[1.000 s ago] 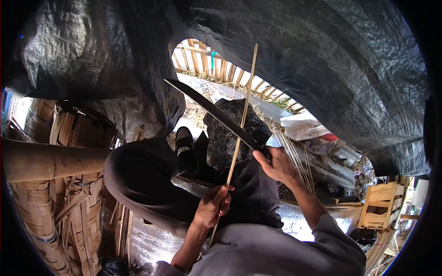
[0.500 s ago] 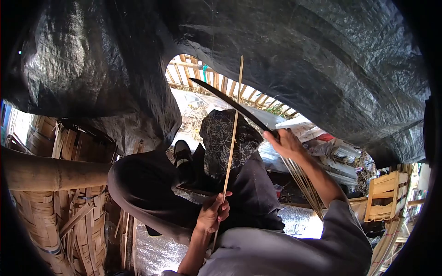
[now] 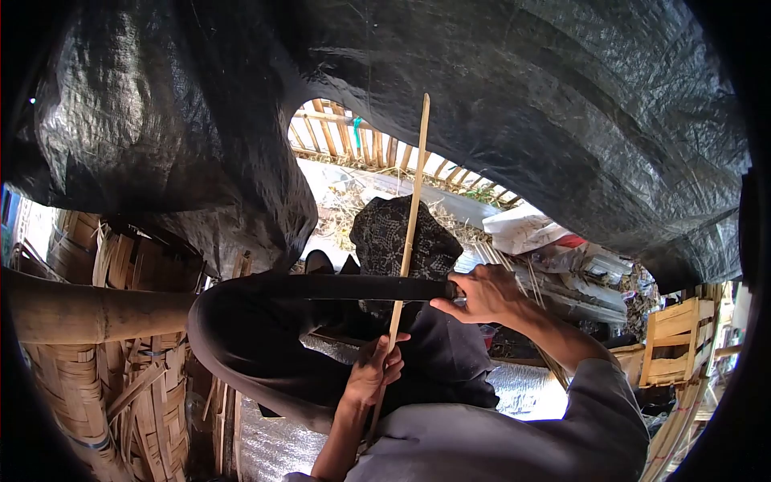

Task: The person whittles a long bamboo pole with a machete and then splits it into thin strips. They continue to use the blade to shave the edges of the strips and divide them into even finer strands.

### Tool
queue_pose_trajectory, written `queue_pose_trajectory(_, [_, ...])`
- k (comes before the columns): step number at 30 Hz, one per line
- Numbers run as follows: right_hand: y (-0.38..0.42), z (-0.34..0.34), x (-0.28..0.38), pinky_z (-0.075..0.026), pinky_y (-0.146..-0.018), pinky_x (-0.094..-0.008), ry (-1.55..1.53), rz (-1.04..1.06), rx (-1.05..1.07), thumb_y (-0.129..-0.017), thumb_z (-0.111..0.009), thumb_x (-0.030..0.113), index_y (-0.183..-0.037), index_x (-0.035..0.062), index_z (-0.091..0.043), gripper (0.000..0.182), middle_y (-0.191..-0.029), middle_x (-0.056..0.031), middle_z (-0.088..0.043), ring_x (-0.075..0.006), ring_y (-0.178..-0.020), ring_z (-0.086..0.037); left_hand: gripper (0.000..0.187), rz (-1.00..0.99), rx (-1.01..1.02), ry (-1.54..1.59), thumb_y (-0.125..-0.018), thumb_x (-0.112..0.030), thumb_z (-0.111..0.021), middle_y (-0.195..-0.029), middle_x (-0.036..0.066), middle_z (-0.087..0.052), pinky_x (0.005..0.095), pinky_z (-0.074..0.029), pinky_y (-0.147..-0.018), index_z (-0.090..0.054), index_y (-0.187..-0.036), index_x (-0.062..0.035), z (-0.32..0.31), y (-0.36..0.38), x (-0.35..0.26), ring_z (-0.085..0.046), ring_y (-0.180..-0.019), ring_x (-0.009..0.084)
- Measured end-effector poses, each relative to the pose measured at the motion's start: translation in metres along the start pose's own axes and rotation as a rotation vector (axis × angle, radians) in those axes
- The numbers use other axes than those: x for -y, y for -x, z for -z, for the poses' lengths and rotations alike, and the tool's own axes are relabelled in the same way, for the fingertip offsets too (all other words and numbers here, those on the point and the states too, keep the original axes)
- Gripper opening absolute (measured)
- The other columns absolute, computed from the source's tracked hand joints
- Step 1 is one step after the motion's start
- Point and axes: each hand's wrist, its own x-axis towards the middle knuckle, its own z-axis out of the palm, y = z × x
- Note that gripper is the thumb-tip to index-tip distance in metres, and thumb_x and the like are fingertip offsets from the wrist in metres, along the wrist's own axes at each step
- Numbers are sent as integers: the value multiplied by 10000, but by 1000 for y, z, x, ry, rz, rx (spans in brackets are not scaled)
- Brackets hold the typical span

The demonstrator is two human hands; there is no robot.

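My left hand (image 3: 374,371) is wrapped round the lower part of a long, thin bamboo strip (image 3: 415,201), which rises away from me with its tip against the dark tarp. In my right hand (image 3: 486,293) is the handle of a machete (image 3: 353,287). Its dark blade points left, nearly level, and crosses the strip a short way above my left hand. A dark patterned cloth (image 3: 385,241) lies over my leg behind the strip.
A black tarp (image 3: 514,96) hangs overhead and in front. Woven bamboo baskets (image 3: 60,394) and a thick bamboo pole (image 3: 104,309) stand at the left. On the right is a wooden crate (image 3: 671,341). Beyond the tarp opening runs a slatted bamboo fence (image 3: 321,132).
The machete has swung down toward me, from slanting up and away to nearly level across the strip. My right hand came lower; my left hand stays almost in place.
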Motion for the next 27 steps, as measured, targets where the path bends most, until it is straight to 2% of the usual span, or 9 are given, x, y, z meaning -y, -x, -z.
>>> queue_pose_trajectory(3, [-19, 6, -17, -437, -468, -372, 11, -113, 188, -756, -491, 611, -663, 64, -590, 563, -493, -92, -533, -255, -470, -551, 600, -7, -31, -72, -839, -507, -474, -590, -46, -279, 176, -202, -388, -482, -1090, 37, -2, 1, 3, -253, -440, 26])
queue_pose_trajectory(5, [-33, -9, -45, -366, -361, -360, -289, -279, 83, -776, -490, 605, -554, 23, -519, 623, -432, -91, -467, -201, -378, -456, 600, 46, -57, -52, -843, -516, -454, -581, -55, -265, 175, -200, -393, -484, -1097, 27, -6, 6, -3, -241, -438, 26])
queue_pose_trajectory(9, [-43, -23, -65, -387, -408, -377, -316, -395, -103, -794, -483, 588, -541, 14, -521, 628, -449, -112, -465, -229, -412, -479, 660, 88, -61, -39, -839, -565, -412, -584, -61, -261, 178, -194, -389, -484, -1109, 34, -1, 6, -5, -248, -443, 25])
queue_pose_trajectory(12, [-26, -8, -38, -415, -437, -376, -474, -351, 234, -788, -453, 616, -623, 9, -574, 640, -493, -116, -521, -258, -453, -531, 660, 83, -42, -33, -844, -560, -406, -580, -58, -265, 180, -195, -389, -479, -1118, 36, 0, 4, -5, -253, -441, 26])
queue_pose_trajectory(16, [-9, 7, -4, -488, -531, -367, -123, -99, 126, -736, -538, 565, -845, 88, -662, 505, -541, -126, -568, -281, -552, -602, 641, 34, -65, -130, -853, -559, -383, -575, -62, -263, 176, -191, -392, -492, -1087, 29, 3, 1, 3, -241, -440, 20])
queue_pose_trajectory(19, [-9, 16, 1, -469, -477, -400, -8, -55, 200, -742, -451, 661, -805, 71, -646, 625, -567, -181, -568, -291, -535, -599, 526, -31, -120, -242, -897, -464, -387, -546, -5, -342, 219, -243, -373, -500, -1018, 36, 2, -3, 11, -313, -400, 67])
queue_pose_trajectory(21, [-10, 10, -8, -464, -463, -387, -21, -44, 158, -738, -422, 687, -840, 70, -647, 665, -552, -176, -557, -288, -519, -593, 357, -473, -263, -941, -918, -303, -412, -545, 112, -453, 320, -336, -378, -493, -932, 45, -2, -6, 19, -458, -394, 227])
queue_pose_trajectory(22, [-13, 10, -14, -464, -460, -387, -25, -49, 152, -739, -425, 685, -821, 69, -645, 659, -553, -178, -557, -285, -514, -591, 202, -707, -321, -1100, -893, -135, -433, -594, 213, -508, 421, -386, -434, -451, -945, 60, -3, -11, 26, -535, -528, 395])
queue_pose_trajectory(27, [-26, 10, -21, -452, -441, -359, -218, -107, 66, -755, -482, 613, -676, 47, -619, 588, -514, -107, -557, -246, -484, -580, 206, -635, -407, -1353, -869, -75, -460, -658, 220, -534, 447, -409, -458, -397, -1015, 56, -24, -5, 22, -535, -545, 411])
